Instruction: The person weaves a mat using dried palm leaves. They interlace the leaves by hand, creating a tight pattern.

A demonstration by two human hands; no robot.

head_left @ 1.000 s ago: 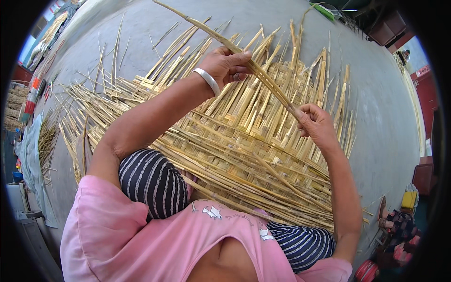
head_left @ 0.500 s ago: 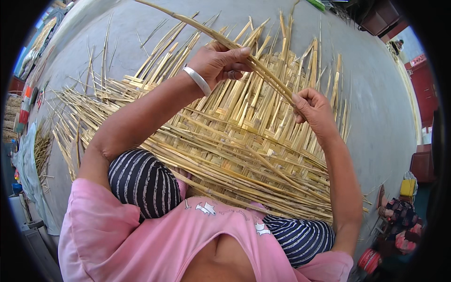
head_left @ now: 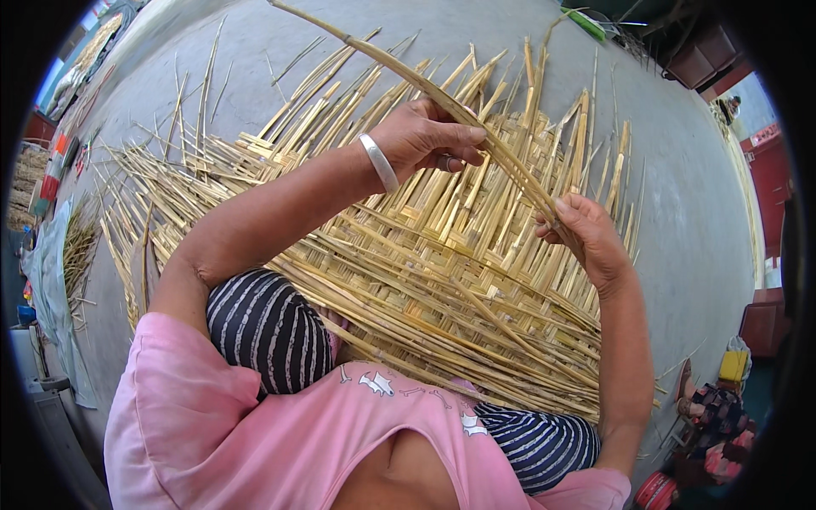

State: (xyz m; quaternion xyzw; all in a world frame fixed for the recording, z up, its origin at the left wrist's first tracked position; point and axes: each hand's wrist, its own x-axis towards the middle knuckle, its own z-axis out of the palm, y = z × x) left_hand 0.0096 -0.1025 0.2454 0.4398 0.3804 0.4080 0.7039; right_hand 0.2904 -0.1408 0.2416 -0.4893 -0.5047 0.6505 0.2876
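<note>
My left hand (head_left: pixel 435 138), with a silver bangle and a ring, is closed around a long, flat, straw-coloured reed strip (head_left: pixel 387 61). Its thin far end reaches past that hand toward the upper left. Between my hands the strip looks divided lengthwise into two. My right hand (head_left: pixel 592 234) pinches the lower right part, a short end showing below its fingers. Under both hands, on the floor, spreads a partly woven reed mat (head_left: pixel 501 255), its loose strip ends fanning out at the far side and the left. Long strips lie across its near part, by my knees.
Grey floor (head_left: pixel 680 221) surrounds the mat. On the left are a pale plastic sheet (head_left: pixel 49 263) and a heap of thin reeds (head_left: pixel 78 246). At the right edge stand dark red furniture (head_left: pixel 767 183) and a yellow container (head_left: pixel 733 365). Part of another person (head_left: pixel 718 416) shows at lower right.
Both hands have shifted a little right and nearer with the strip. A short end of it now shows below my right hand. The whole view has also shifted slightly.
</note>
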